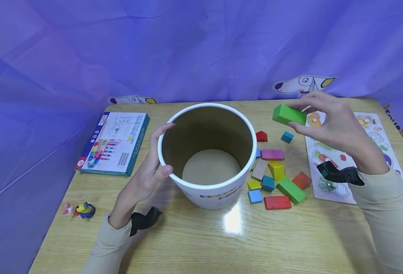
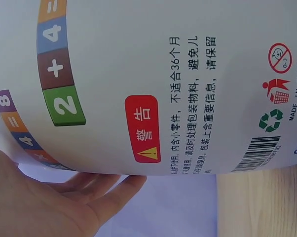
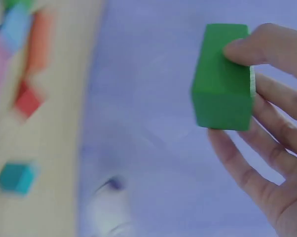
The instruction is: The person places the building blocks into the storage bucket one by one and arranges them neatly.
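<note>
A large white round tub (image 1: 218, 194) stands mid-table in the head view, its inside bare down to the pale bottom. My left hand (image 1: 150, 167) grips its left rim, thumb and fingers at the edge; the left wrist view shows fingers (image 2: 121, 195) against the printed wall of the tub (image 2: 188, 123). Above the table to the right, my right hand (image 1: 338, 123) pinches a green rectangular block (image 1: 289, 115) between thumb and fingers. Up close in the right wrist view, the thumb lies on one face of the green block (image 3: 222, 74).
Several coloured blocks lie right of the tub, among them a red block (image 1: 277, 203), a second green block (image 1: 291, 190) and a magenta block (image 1: 272, 154). A picture puzzle board (image 1: 338, 194) lies under the right arm. At left are a boxed toy (image 1: 114, 142) and small figurines (image 1: 85, 210).
</note>
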The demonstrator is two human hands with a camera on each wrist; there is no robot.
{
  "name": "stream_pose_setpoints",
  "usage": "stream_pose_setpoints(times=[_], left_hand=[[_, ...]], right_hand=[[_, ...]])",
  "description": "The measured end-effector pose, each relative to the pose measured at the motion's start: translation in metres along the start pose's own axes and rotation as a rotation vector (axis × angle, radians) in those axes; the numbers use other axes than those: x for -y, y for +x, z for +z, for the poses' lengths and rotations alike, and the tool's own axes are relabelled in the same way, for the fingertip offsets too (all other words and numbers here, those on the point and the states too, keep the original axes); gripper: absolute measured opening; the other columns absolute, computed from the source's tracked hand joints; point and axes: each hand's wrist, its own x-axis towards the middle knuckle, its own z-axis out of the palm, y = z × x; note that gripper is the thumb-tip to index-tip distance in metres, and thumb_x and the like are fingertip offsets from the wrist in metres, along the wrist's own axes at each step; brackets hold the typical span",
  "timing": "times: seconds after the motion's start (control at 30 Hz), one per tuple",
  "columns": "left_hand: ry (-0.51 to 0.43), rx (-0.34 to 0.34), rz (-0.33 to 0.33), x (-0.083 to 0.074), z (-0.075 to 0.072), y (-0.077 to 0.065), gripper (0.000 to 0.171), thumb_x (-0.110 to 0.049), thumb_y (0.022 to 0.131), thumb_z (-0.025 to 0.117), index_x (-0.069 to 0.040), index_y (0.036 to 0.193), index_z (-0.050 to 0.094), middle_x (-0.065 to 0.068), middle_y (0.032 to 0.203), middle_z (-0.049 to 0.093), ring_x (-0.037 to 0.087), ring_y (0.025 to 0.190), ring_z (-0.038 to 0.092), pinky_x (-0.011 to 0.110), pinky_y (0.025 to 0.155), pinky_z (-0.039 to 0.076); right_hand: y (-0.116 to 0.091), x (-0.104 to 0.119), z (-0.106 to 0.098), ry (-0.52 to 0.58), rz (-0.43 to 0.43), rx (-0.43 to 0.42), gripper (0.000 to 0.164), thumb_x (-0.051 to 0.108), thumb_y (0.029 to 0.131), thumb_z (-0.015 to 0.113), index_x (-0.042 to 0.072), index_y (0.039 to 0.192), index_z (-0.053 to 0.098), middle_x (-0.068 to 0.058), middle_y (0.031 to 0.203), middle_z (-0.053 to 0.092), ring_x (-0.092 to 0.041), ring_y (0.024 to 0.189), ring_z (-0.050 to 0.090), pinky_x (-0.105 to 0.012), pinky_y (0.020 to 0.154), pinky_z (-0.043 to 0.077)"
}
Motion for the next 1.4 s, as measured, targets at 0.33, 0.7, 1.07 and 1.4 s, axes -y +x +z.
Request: stream_pose_setpoints(times=[0.33, 0.7, 1.07, 1.4], left_hand=[[0.025, 0.014, -0.014, -0.002, -0.004, -0.002, 0.09, -0.068, 0.085, 0.055, -0.027, 0.153, 0.011, 0.001, 0.157, 0.018, 0.029, 0.14, 0.027, 0.065, 0.104, 0.034], [0.042, 0.032, -0.016, -0.001, -0.005, -0.002, 0.089, -0.068, 0.086, 0.054, -0.028, 0.153, 0.011, -0.001, 0.158, 0.017, 0.026, 0.141, 0.026, 0.062, 0.106, 0.034], [0.049, 0.037, -0.037, -0.001, -0.006, -0.003, 0.088, -0.066, 0.087, 0.054, -0.029, 0.153, 0.01, -0.002, 0.159, 0.013, 0.026, 0.141, 0.025, 0.061, 0.105, 0.036], [0.029, 0.036, -0.034, -0.002, -0.006, -0.003, 0.087, -0.064, 0.087, 0.055, -0.029, 0.153, 0.01, -0.001, 0.158, 0.014, 0.029, 0.141, 0.027, 0.063, 0.105, 0.034]], right_hand=[[0.029, 0.088, 0.01, 0.415, -0.246, -0.051, 0.051, -0.017, 0.06, 0.08, -0.001, 0.108, 0.071, -0.004, 0.1, 0.066, -0.012, 0.093, 0.06, -0.019, 0.086, 0.049], [0.049, 0.118, 0.044, 0.409, -0.397, 0.107, 0.038, -0.01, 0.077, 0.07, 0.007, 0.11, 0.071, -0.002, 0.104, 0.069, -0.01, 0.089, 0.063, -0.019, 0.08, 0.05], [0.043, 0.091, 0.007, 0.411, -0.301, 0.001, 0.044, -0.016, 0.067, 0.078, 0.001, 0.107, 0.071, 0.0, 0.104, 0.069, -0.01, 0.097, 0.061, -0.02, 0.087, 0.047], [0.001, -0.011, 0.016, 0.214, 0.02, 0.199, 0.04, -0.004, 0.078, 0.077, 0.011, 0.115, 0.069, 0.006, 0.109, 0.067, 0.001, 0.094, 0.061, -0.009, 0.084, 0.047]])
